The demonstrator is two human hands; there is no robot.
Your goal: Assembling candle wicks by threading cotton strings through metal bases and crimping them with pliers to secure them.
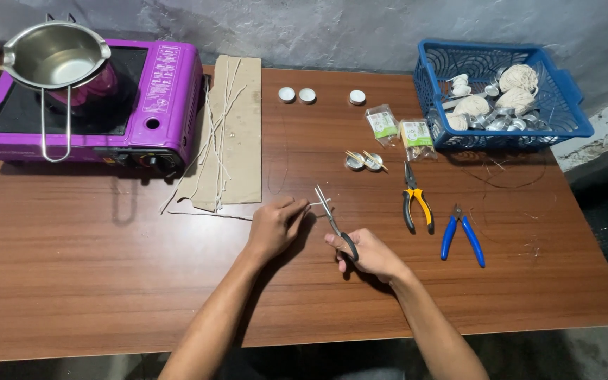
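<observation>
Over the brown wooden table (107,281), the right hand (371,255) grips open black-handled metal scissors (333,222); the left hand (274,226) pinches thin white string (312,205). Fingertips sit close; the blades might nip them.

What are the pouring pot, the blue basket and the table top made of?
Pouring pot: looks like polished steel, shiny grey with reflections. Blue basket: likely moulded plastic, uniform glossy colour with lattice walls. Table top: wood grain pattern with a smooth sheen, probably laminate or veneer; cannot tell which.
</observation>
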